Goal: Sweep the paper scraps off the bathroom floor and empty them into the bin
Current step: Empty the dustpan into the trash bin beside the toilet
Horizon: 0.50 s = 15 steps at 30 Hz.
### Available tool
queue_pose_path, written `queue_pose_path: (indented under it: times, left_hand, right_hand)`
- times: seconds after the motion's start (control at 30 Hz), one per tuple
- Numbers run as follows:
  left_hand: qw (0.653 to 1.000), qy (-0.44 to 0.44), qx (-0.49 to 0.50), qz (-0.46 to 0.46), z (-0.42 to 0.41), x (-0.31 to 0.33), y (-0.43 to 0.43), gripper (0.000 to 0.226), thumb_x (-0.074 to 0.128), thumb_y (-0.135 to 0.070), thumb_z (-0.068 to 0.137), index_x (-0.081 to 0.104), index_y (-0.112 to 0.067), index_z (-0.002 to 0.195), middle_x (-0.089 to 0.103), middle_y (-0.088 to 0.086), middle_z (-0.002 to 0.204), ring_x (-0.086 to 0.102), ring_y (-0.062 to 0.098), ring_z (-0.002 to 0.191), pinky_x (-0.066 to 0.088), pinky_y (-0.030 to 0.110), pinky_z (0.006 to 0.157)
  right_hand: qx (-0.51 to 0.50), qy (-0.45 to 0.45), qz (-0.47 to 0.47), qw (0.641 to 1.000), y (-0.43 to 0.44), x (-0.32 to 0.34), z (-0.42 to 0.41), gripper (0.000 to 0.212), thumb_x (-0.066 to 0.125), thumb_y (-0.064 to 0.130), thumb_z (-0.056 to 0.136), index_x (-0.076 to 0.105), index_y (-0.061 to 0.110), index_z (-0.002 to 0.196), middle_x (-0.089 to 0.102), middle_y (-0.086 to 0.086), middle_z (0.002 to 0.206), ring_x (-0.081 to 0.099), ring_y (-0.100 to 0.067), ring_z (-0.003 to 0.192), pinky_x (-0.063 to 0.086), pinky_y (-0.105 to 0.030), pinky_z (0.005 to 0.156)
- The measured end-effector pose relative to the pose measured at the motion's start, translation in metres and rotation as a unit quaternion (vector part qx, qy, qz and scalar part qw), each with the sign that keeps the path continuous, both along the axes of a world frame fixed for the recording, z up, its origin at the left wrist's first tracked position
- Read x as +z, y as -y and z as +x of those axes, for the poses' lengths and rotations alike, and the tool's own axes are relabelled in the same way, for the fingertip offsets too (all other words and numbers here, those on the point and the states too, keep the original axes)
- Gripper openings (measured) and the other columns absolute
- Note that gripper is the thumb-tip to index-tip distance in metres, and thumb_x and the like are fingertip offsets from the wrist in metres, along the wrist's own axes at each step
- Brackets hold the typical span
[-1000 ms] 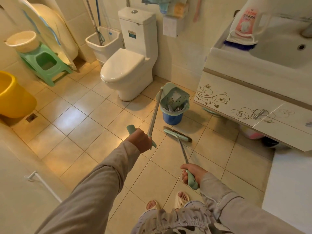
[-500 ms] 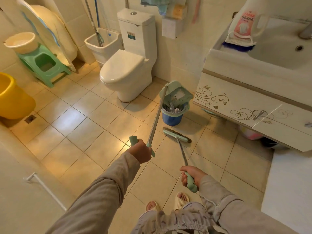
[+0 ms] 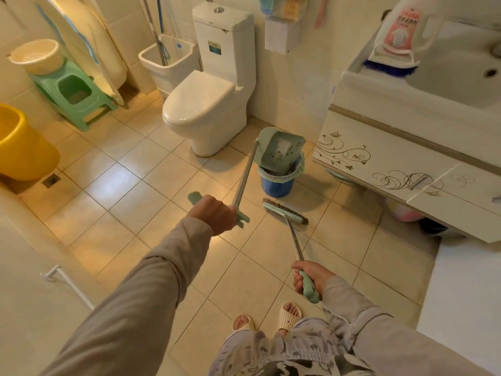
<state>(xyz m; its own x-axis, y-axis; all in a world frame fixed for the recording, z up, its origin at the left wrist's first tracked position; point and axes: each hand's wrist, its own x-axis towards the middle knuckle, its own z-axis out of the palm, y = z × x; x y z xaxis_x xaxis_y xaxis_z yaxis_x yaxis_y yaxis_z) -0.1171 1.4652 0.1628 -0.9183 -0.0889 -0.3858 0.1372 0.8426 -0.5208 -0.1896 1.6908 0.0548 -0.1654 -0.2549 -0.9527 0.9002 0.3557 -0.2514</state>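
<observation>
My left hand grips the long handle of a pale green dustpan. The pan is tipped steeply over the blue bin, its mouth pointing down into the bin's liner. A pale patch, maybe a scrap, shows on the pan's inner face. My right hand holds the green grip of a broom, whose brush head rests on the tiled floor just in front of the bin. No loose scraps show on the floor tiles.
A white toilet stands just left of the bin and a vanity cabinet with sink overhangs at right. A yellow tub, green stool and mop basin line the far left. My slippered feet stand below.
My left hand has lifted the handle and tipped the dustpan further upright over the bin. The broom and my right hand have barely moved.
</observation>
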Motion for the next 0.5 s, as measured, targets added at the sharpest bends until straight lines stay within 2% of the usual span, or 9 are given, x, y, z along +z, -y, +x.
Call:
queue_pose_path:
  times: [0.1, 0.17, 0.23, 0.3, 0.33, 0.37, 0.4, 0.43, 0.5]
  left_hand:
    - [0.981, -0.116, 0.123, 0.098, 0.004, 0.003, -0.001, 0.048, 0.029, -0.05, 0.097, 0.053, -0.009, 0.104, 0.049, -0.001, 0.065, 0.052, 0.016, 0.056, 0.041, 0.026, 0.056]
    - [0.923, -0.223, 0.257, 0.178, 0.009, 0.0, -0.013, 0.05, 0.033, -0.054, 0.094, 0.056, -0.011, 0.101, 0.047, 0.0, 0.065, 0.047, 0.019, 0.056, 0.039, 0.027, 0.056]
    - [0.818, -0.321, 0.385, 0.282, 0.011, -0.003, -0.025, 0.048, 0.039, -0.053, 0.092, 0.06, -0.01, 0.095, 0.049, 0.001, 0.065, 0.048, 0.021, 0.057, 0.04, 0.028, 0.056]
    - [0.68, -0.416, 0.478, 0.369, 0.013, -0.003, -0.027, 0.046, 0.046, -0.049, 0.091, 0.062, -0.007, 0.084, 0.047, -0.001, 0.058, 0.044, 0.018, 0.052, 0.034, 0.024, 0.052]
    - [0.628, -0.448, 0.504, 0.388, 0.015, -0.001, -0.024, 0.045, 0.048, -0.048, 0.091, 0.061, -0.007, 0.078, 0.043, -0.003, 0.054, 0.04, 0.016, 0.05, 0.03, 0.023, 0.049]
    - [0.594, -0.467, 0.523, 0.394, 0.02, 0.0, -0.02, 0.045, 0.049, -0.047, 0.09, 0.059, -0.007, 0.074, 0.041, -0.003, 0.053, 0.039, 0.017, 0.05, 0.026, 0.022, 0.047]
    - [0.579, -0.474, 0.535, 0.392, 0.026, 0.002, -0.016, 0.045, 0.05, -0.048, 0.09, 0.057, -0.008, 0.072, 0.04, -0.002, 0.053, 0.039, 0.019, 0.052, 0.026, 0.023, 0.047]
    - [0.579, -0.471, 0.544, 0.384, 0.033, 0.004, -0.012, 0.045, 0.05, -0.049, 0.089, 0.056, -0.009, 0.07, 0.041, -0.002, 0.053, 0.04, 0.02, 0.054, 0.026, 0.023, 0.047]
    - [0.598, -0.456, 0.556, 0.354, 0.048, 0.004, -0.007, 0.045, 0.051, -0.051, 0.088, 0.055, -0.011, 0.067, 0.041, -0.002, 0.052, 0.039, 0.017, 0.051, 0.025, 0.023, 0.047]
  right_hand:
    - [-0.006, 0.001, -0.003, 1.0, 0.0, 0.003, -0.002, 0.036, 0.042, 0.011, 0.096, 0.032, 0.011, 0.062, 0.036, -0.001, 0.025, 0.032, -0.008, 0.015, 0.03, -0.005, 0.027]
    - [-0.011, 0.004, -0.007, 1.0, 0.001, 0.005, -0.003, 0.036, 0.042, 0.01, 0.096, 0.032, 0.012, 0.062, 0.036, -0.001, 0.025, 0.033, -0.008, 0.015, 0.03, -0.006, 0.027]
    - [-0.019, 0.007, -0.007, 1.0, 0.002, 0.007, -0.004, 0.036, 0.043, 0.011, 0.097, 0.033, 0.011, 0.062, 0.037, -0.002, 0.025, 0.034, -0.009, 0.015, 0.032, -0.006, 0.027]
    - [-0.023, 0.008, -0.013, 1.0, 0.003, 0.007, -0.005, 0.039, 0.043, 0.015, 0.097, 0.034, 0.01, 0.06, 0.039, -0.003, 0.025, 0.037, -0.011, 0.015, 0.034, -0.008, 0.026]
    - [-0.031, 0.007, -0.021, 0.999, 0.003, 0.007, -0.006, 0.039, 0.043, 0.018, 0.097, 0.036, 0.009, 0.06, 0.04, -0.003, 0.026, 0.038, -0.011, 0.015, 0.036, -0.009, 0.027]
    - [-0.042, 0.008, -0.03, 0.999, 0.004, 0.007, -0.007, 0.039, 0.043, 0.02, 0.098, 0.037, 0.007, 0.061, 0.041, -0.004, 0.028, 0.039, -0.011, 0.016, 0.037, -0.01, 0.027]
    - [-0.061, 0.014, -0.036, 0.997, 0.005, 0.007, -0.008, 0.038, 0.043, 0.021, 0.098, 0.039, 0.006, 0.063, 0.042, -0.005, 0.033, 0.04, -0.01, 0.016, 0.038, -0.01, 0.028]
    - [-0.085, 0.02, -0.041, 0.995, 0.006, 0.007, -0.01, 0.036, 0.043, 0.023, 0.097, 0.042, 0.005, 0.066, 0.043, -0.006, 0.04, 0.041, -0.01, 0.017, 0.04, -0.011, 0.028]
    - [-0.112, 0.016, -0.049, 0.992, 0.008, 0.005, -0.014, 0.034, 0.043, 0.024, 0.097, 0.044, 0.005, 0.069, 0.043, -0.006, 0.045, 0.042, -0.009, 0.017, 0.042, -0.011, 0.031]
